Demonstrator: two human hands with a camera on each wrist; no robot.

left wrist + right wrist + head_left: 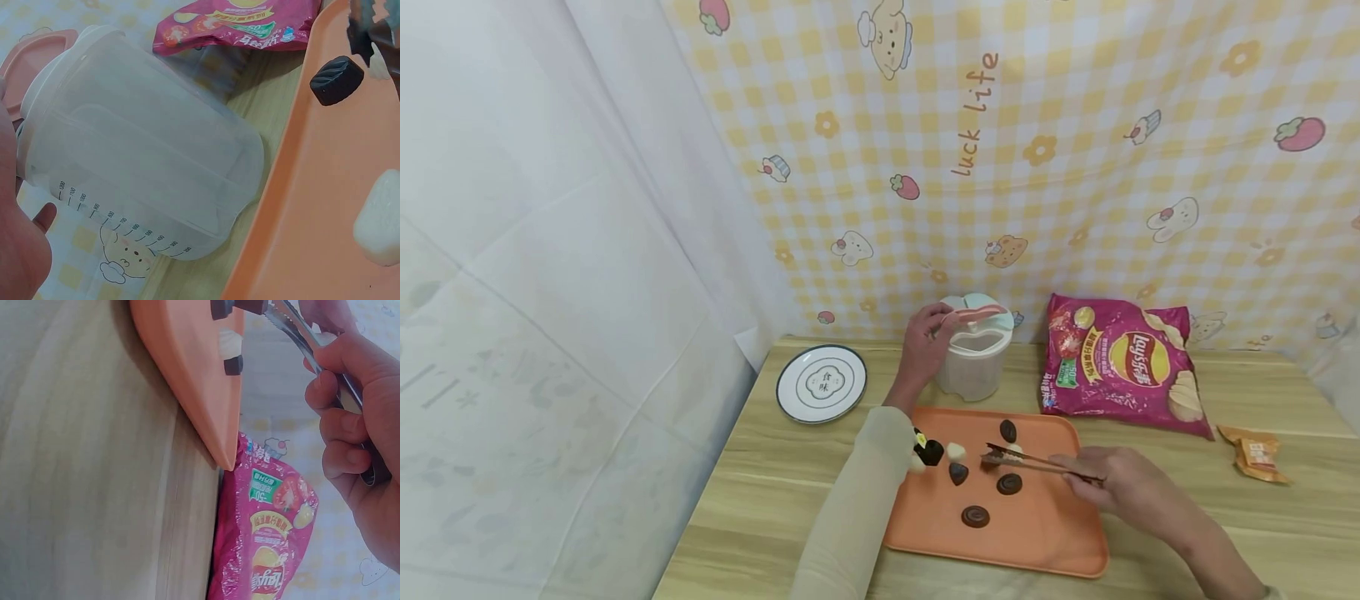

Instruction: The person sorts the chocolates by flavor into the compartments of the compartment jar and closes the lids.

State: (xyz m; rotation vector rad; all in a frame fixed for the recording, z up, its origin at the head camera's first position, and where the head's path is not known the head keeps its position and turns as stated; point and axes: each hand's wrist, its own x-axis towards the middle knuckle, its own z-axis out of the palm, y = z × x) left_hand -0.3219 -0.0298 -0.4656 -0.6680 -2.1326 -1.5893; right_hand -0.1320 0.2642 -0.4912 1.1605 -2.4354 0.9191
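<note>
My left hand (927,337) holds the raised pink lid (976,314) of a clear plastic container (156,144) with measuring marks. The container stands behind an orange tray (1045,546), its opening uncovered under the lid. In my right hand (365,419) is a pair of metal tongs (1037,463), reaching over the tray from the right. A dark brown chocolate (992,461) sits at the tong tips. Around it on the tray lie several dark chocolates, among them an oval one (975,517), and white pieces such as one near the middle (956,452).
Left of the container is a white plate (790,387) with a blue rim. A purple chip bag (1097,392) lies behind the tray to the right, with a small orange packet (1255,454) beyond it. A checked curtain (1060,208) hangs along the table's back edge.
</note>
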